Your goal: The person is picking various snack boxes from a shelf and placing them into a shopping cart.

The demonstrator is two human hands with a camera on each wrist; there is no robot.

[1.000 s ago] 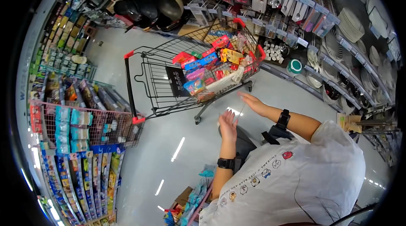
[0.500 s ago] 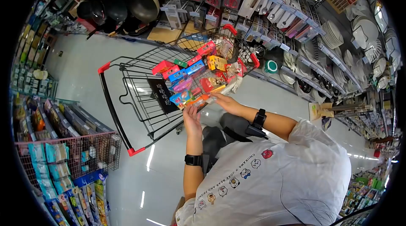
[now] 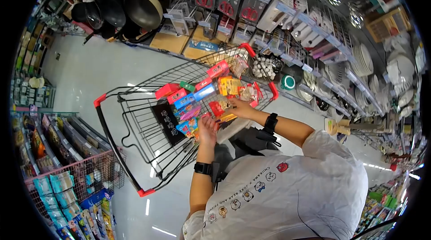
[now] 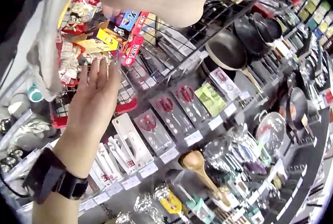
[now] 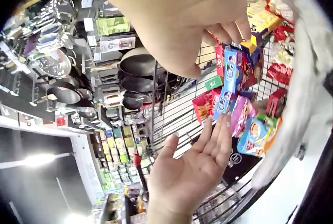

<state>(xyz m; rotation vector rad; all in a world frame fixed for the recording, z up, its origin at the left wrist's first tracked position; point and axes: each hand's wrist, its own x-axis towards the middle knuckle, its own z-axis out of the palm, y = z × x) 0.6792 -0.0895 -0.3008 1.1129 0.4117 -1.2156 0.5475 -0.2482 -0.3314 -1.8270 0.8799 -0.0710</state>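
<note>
A wire shopping cart [image 3: 134, 150] with red corners holds several snack packs. Over its near side my left hand [image 3: 207, 131] hovers palm up, fingers extended, by a blue snack bag [image 3: 187, 126]. My right hand [image 3: 241, 108] reaches over the cart with its fingers near a red-and-white snack bag [image 3: 220, 106]. In the left wrist view, the right hand's fingers [image 4: 99, 73] look extended below a yellow box [image 4: 99, 40]. The right wrist view shows the left palm [image 5: 190, 174] bare beside a long blue box [image 5: 229, 78]. Neither hand grips anything.
Pans [image 3: 143, 11] hang at the back left, with packaged scissors [image 3: 226, 2] and cutlery on hooks beside them. Stacked plates [image 3: 361, 60] stand on shelves at right. A pink wire rack [image 3: 107, 168] with snack packs is at left. A pale cloth [image 4: 44, 41] hangs over the cart's edge.
Both hands have moved forward from in front of the cart to over its near side, among the snack packs. The cart appears nearer and lower in the head view.
</note>
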